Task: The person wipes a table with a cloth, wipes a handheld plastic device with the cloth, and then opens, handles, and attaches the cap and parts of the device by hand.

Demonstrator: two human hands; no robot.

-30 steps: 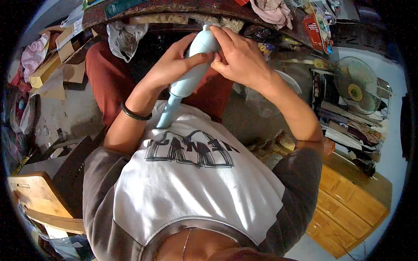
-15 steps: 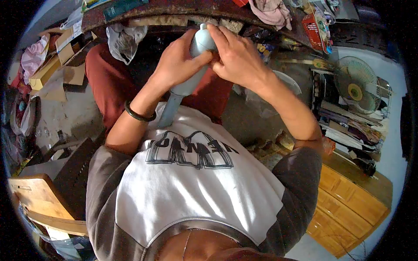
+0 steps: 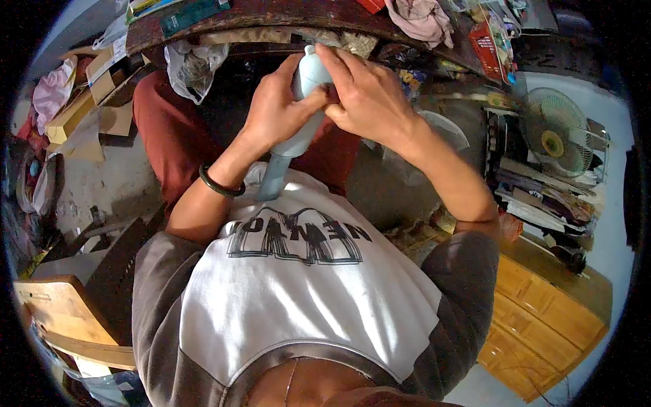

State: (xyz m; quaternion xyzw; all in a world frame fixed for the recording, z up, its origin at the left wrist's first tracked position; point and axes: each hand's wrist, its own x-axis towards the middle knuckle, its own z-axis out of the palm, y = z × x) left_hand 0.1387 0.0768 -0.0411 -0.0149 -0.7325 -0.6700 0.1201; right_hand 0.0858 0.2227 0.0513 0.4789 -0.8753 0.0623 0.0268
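A pale blue device shaped like a handheld vacuum cleaner (image 3: 290,145) is held in front of my chest, its narrow grey-blue nozzle (image 3: 272,178) pointing down toward my white shirt. The rounded upper end with a small loop faces away from me. My left hand (image 3: 279,108) wraps around the body from the left, thumb across it. On the other side my right hand (image 3: 369,93) grips the upper part, fingers stretched along the rounded end. Both thumbs come close together over the body. The undersides of the fingers are hidden.
A dark wooden table (image 3: 264,19) edge runs across the front, with a pink cloth (image 3: 422,22) and a red basket (image 3: 485,49) on it. Cardboard boxes (image 3: 102,81) stand left. A fan (image 3: 557,132) and wooden drawers (image 3: 542,325) are right; a wooden stool (image 3: 64,308) is lower left.
The vacuum-like device has tilted slightly: its nozzle end has shifted a little right and its rounded end a little left. Both hands keep their hold.
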